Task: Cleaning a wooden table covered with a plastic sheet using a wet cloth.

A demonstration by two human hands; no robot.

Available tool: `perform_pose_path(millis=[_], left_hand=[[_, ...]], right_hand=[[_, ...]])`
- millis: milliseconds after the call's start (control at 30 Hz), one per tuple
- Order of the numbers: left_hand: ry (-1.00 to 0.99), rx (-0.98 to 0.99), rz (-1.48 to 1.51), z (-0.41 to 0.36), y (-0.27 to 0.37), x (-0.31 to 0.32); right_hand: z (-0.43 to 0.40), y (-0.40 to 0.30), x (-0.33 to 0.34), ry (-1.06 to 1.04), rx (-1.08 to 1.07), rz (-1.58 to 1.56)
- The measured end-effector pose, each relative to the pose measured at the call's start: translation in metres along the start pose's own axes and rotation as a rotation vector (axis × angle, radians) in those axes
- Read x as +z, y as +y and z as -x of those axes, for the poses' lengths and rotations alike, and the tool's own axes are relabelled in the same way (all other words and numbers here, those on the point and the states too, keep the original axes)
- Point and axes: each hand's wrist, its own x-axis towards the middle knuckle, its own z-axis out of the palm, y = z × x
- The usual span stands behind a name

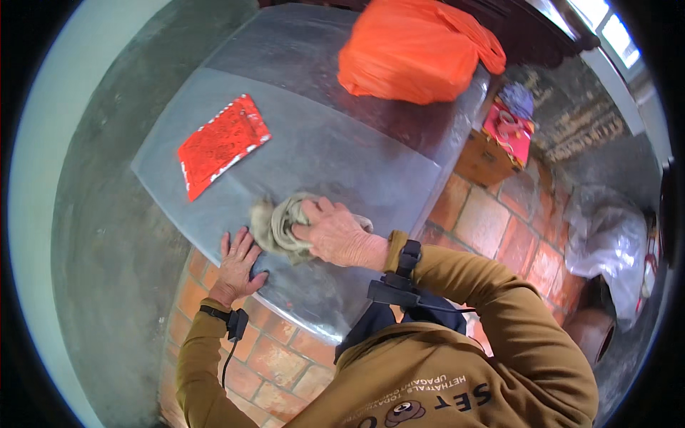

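Note:
My right hand (342,235) grips a crumpled greyish-green cloth (281,222) and presses it on the table near its front edge. The table (332,144) has a clear plastic cover over its surface. At the front left edge, my left hand (240,265) rests on the cover with its fingers apart, holding nothing. Farther back on the left lies a flat red packet (225,144) with white, jagged edges.
An orange plastic bag (412,53), bulging, sits at the table's far side. Right of the table, a wooden box (487,158) carries a pink bag (508,128). Clear plastic sheeting (607,241) and a brown pot (591,334) stand by the right wall. Brick-red tiles (273,361) cover the floor.

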Motion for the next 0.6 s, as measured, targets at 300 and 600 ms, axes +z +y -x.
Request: perform_pose_path(millis=[300,600], left_hand=[[-0.071,-0.124,-0.057,-0.024,0.036,-0.035],[0.626,-0.171,-0.041,-0.295,0.104,-0.077]], right_hand=[[-0.024,0.158,-0.046,0.085,0.253,0.04],[0.04,0.191,-0.076,-0.074,0.061,-0.169]])
